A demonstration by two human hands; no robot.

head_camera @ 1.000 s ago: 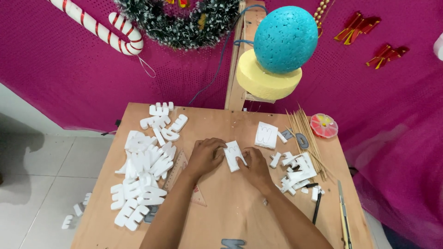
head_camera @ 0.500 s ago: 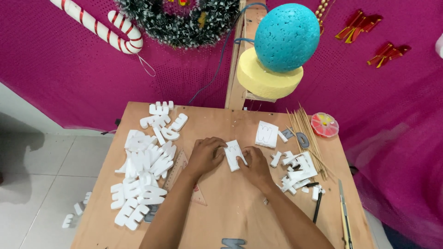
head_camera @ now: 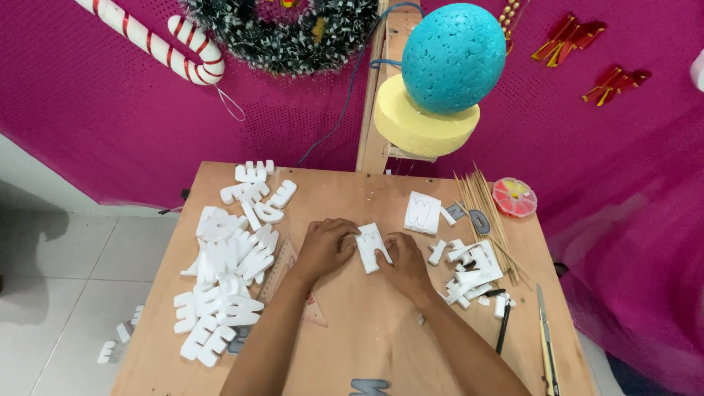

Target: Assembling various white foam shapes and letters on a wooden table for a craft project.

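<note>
Both hands, L point(head_camera: 328, 249) + R point(head_camera: 405, 262), grip white foam piece point(head_camera: 372, 247) on wooden table point(head_camera: 352, 337); foam letters point(head_camera: 227, 264) left.

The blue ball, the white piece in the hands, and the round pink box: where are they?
blue ball point(head_camera: 453, 57), head view, middle of its bumpy front.
white foam piece point(head_camera: 369, 248), head view, its flat top between both hands.
round pink box point(head_camera: 514, 196), head view, centre of its lid.

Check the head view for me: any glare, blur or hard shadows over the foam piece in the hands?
Head view: sharp, even light, no glare; both hands and the white foam piece read clearly, only soft shadows on the wooden table; edges bow slightly.
</note>
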